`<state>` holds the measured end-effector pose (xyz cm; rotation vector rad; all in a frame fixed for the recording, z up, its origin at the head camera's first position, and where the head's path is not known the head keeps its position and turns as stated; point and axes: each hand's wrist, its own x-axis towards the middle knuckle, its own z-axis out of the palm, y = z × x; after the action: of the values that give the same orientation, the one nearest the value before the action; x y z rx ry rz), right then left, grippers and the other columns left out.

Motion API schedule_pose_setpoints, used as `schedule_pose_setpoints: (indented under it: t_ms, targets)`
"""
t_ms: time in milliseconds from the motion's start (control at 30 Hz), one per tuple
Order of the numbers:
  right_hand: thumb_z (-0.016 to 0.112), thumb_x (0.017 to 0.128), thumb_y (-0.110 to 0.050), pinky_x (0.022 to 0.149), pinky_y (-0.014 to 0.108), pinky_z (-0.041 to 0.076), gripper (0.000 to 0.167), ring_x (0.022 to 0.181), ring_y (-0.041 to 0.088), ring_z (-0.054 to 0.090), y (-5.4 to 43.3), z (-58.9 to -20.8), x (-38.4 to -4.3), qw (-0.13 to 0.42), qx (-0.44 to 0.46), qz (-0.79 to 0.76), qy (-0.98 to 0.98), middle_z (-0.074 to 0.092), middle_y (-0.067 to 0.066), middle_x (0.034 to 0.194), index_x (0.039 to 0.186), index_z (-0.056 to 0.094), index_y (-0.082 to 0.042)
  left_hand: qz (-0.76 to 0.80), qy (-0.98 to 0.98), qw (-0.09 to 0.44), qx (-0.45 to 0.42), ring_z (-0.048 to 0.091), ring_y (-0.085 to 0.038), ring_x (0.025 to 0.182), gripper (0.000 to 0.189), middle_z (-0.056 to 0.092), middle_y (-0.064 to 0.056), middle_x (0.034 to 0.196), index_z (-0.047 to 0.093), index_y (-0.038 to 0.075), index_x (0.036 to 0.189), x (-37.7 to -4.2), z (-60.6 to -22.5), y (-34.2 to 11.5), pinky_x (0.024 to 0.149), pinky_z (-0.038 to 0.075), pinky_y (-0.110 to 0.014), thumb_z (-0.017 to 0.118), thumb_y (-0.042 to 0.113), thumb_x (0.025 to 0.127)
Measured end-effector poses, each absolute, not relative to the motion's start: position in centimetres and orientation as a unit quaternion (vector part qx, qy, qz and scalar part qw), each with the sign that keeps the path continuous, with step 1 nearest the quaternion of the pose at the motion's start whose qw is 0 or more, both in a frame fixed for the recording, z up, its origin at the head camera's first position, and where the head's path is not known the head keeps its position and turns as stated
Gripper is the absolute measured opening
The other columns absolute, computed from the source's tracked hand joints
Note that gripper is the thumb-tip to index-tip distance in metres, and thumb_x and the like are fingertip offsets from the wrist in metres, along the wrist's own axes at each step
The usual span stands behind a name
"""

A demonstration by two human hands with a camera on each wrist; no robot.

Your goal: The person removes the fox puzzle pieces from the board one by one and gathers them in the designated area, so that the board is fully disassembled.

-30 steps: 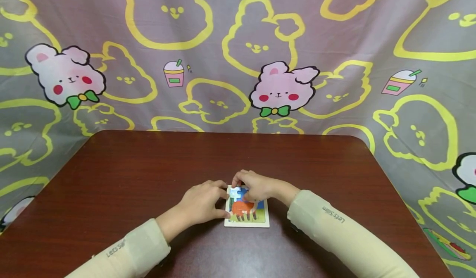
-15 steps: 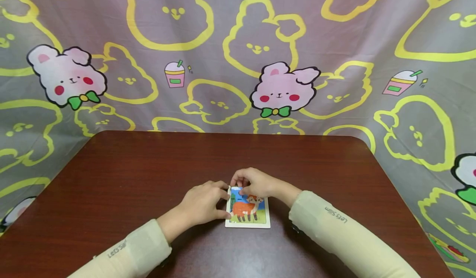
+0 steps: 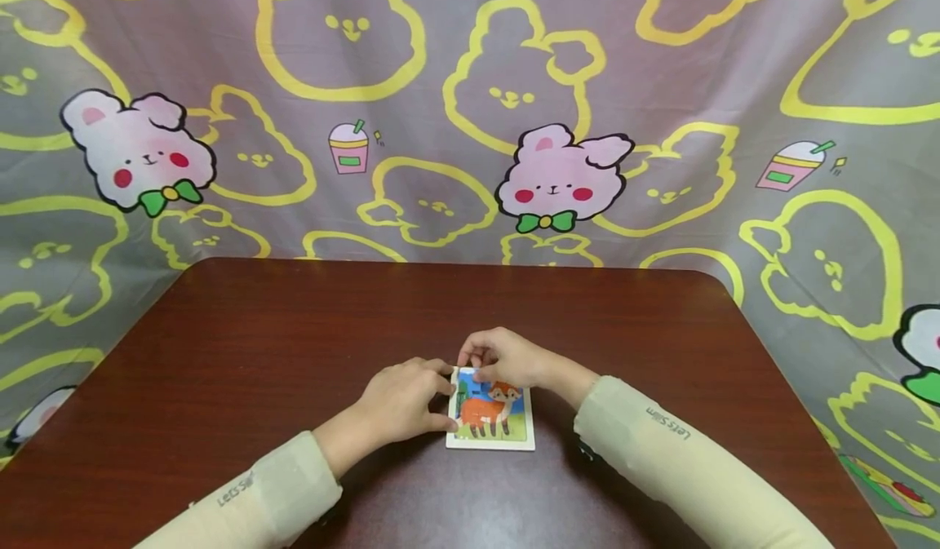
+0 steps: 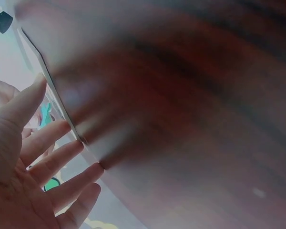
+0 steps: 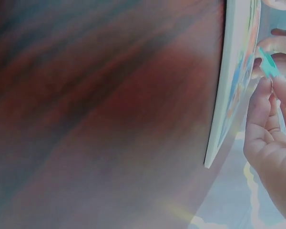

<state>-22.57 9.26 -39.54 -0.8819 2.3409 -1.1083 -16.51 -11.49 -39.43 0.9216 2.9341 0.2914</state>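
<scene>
A white-framed jigsaw puzzle board [image 3: 490,444] with an orange fox picture lies flat near the table's front middle. My left hand [image 3: 400,394] rests along its left edge, thumb lower and fingers higher. In the left wrist view, those fingers [image 4: 57,157] are spread and fairly straight, with tips at the board's edge. Over the board's top left, my right hand [image 3: 507,360] pinches a jigsaw piece between thumb and fingers. The right wrist view shows this green-blue piece [image 5: 268,63] tilted above the board. Part of the picture's top is hidden by the right hand.
The dark red-brown table [image 3: 308,320] extends around the board, with rounded far corners. A grey curtain [image 3: 433,125] printed with yellow outlines and rabbits hangs behind and at both sides.
My right hand has shifted slightly up and back with the piece, uncovering the fox's head. The green-and-blue piece now covers the pale patch at the board's top left. The left hand barely moves.
</scene>
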Motion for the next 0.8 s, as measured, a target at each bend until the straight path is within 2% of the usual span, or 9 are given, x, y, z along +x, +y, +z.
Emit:
schedule_pose_setpoints:
  t_ms: [200, 800]
  targets:
    - [0.069, 0.089, 0.002, 0.070, 0.021, 0.047, 0.015, 0.074, 0.010, 0.056, 9.8, -39.1, -22.7, 0.202, -0.309, -0.400, 0.839, 0.055, 0.000, 0.081, 0.102, 0.067, -0.005, 0.088, 0.950, 0.022, 0.299, 0.067, -0.025, 0.103, 0.046, 0.068, -0.002, 0.123, 0.079, 0.018, 0.105, -16.5, -39.4, -11.5, 0.074, 0.056, -0.042, 0.083, 0.051, 0.073]
    - [0.068, 0.088, 0.005, 0.071, 0.026, 0.047, 0.016, 0.078, 0.015, 0.056, 13.9, -38.9, -23.2, 0.201, -0.259, -0.437, 0.838, 0.055, 0.002, 0.082, 0.103, 0.068, -0.003, 0.099, 0.950, 0.024, 0.296, 0.066, -0.027, 0.107, 0.045, 0.067, -0.004, 0.124, 0.078, 0.016, 0.105, -16.5, -39.4, -11.3, 0.079, 0.056, -0.044, 0.084, 0.047, 0.074]
